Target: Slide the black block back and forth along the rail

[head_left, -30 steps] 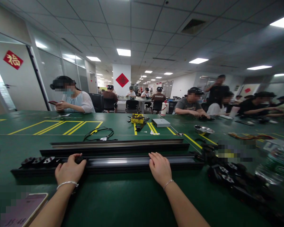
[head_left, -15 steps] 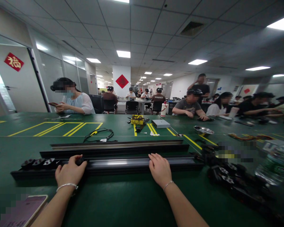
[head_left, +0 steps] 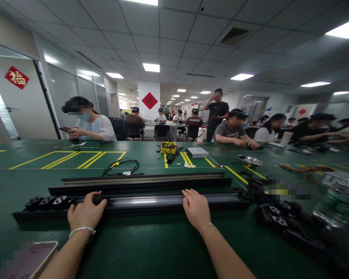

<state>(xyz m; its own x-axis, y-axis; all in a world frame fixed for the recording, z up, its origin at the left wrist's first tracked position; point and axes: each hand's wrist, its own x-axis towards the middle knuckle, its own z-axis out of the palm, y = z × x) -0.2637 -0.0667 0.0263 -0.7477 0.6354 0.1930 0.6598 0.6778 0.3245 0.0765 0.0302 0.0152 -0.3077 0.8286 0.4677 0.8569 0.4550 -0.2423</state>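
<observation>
A long black rail (head_left: 151, 203) lies across the green table (head_left: 151, 248) in front of me, with two more long profiles (head_left: 142, 181) behind it. My left hand (head_left: 85, 212) rests on the near rail with its fingers curled round a small black part (head_left: 98, 199). Several black clips (head_left: 48, 201) sit in the rail left of that hand. My right hand (head_left: 196, 207) presses on the rail's middle, fingers closed together over its edge.
A phone (head_left: 31, 261) lies at the near left. A pile of black parts (head_left: 282, 217) and a plastic bottle (head_left: 337, 203) are at the right. A black cable (head_left: 122, 166), a yellow box (head_left: 168, 146) and a metal bowl (head_left: 250, 159) lie farther back. Other people sit around the tables.
My hands and the rail have stayed put. A standing person in black in the background has walked to the left.
</observation>
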